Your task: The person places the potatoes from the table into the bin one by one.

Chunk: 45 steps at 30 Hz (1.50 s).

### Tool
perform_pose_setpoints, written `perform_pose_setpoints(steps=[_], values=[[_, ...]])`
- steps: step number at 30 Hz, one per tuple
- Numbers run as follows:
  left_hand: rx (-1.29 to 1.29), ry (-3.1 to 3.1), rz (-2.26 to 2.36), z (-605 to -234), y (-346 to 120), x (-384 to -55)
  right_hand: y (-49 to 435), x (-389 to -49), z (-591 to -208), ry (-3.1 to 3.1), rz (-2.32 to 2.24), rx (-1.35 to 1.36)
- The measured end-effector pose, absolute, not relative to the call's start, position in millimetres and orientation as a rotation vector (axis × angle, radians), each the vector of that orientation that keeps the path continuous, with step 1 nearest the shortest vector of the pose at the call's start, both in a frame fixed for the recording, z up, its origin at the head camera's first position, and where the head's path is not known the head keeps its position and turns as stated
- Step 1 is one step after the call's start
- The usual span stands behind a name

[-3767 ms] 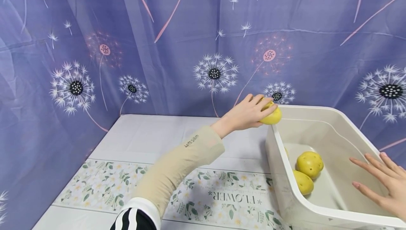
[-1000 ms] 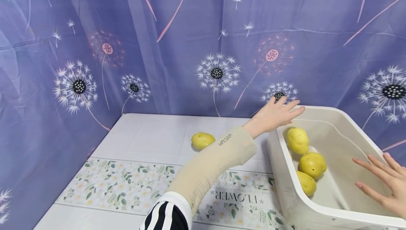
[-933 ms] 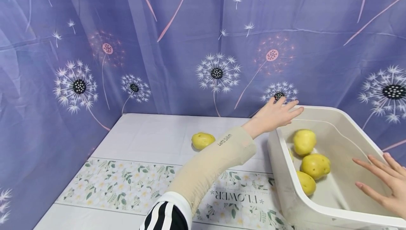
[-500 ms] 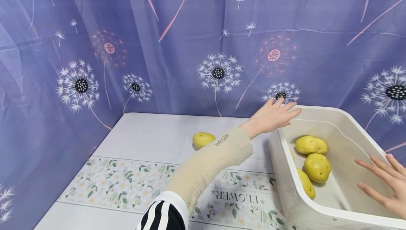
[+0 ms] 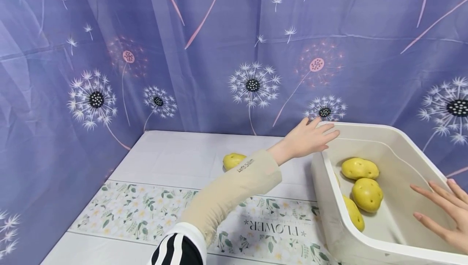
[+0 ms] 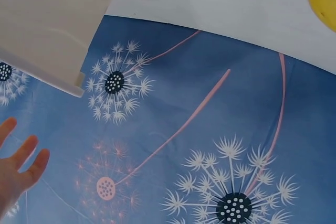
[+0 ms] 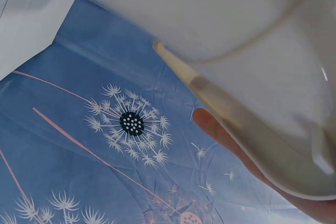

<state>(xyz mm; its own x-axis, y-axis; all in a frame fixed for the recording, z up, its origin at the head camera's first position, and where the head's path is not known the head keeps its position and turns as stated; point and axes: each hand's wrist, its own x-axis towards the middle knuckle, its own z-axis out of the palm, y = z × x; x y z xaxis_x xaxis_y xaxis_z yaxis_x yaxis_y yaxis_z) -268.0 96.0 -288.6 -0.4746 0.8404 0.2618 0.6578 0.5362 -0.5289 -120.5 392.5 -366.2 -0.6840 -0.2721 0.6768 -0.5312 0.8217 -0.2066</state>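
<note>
In the head view my left hand hovers at the far left corner of a white plastic bin, fingers spread and holding nothing. My right hand lies at the bin's right side with straight fingers; in the right wrist view a finger shows past the rim, and contact is unclear. Several yellow potatoes sit inside along the left wall: one at the back, a round one in front, another partly behind the wall. One more potato rests on the table, partly covered by my left sleeve.
A white table carries a floral strip with printed lettering. Behind and to the left hangs a purple dandelion curtain. The bin's raised left wall stands between the table potato and those inside.
My left hand gripped a potato at the bin's rim, then let it go inside, where the potatoes rolled and settled. Lately that hand has drawn back left. The right hand stays put.
</note>
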Motion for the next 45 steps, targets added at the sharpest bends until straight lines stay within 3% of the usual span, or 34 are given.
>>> perform_pose_setpoints(steps=[45], values=[[-1.242, -2.323, 0.333, -325.2, -10.5, -272.9, 390.4, -121.4, -366.6, -2.314, 0.519, 0.583]])
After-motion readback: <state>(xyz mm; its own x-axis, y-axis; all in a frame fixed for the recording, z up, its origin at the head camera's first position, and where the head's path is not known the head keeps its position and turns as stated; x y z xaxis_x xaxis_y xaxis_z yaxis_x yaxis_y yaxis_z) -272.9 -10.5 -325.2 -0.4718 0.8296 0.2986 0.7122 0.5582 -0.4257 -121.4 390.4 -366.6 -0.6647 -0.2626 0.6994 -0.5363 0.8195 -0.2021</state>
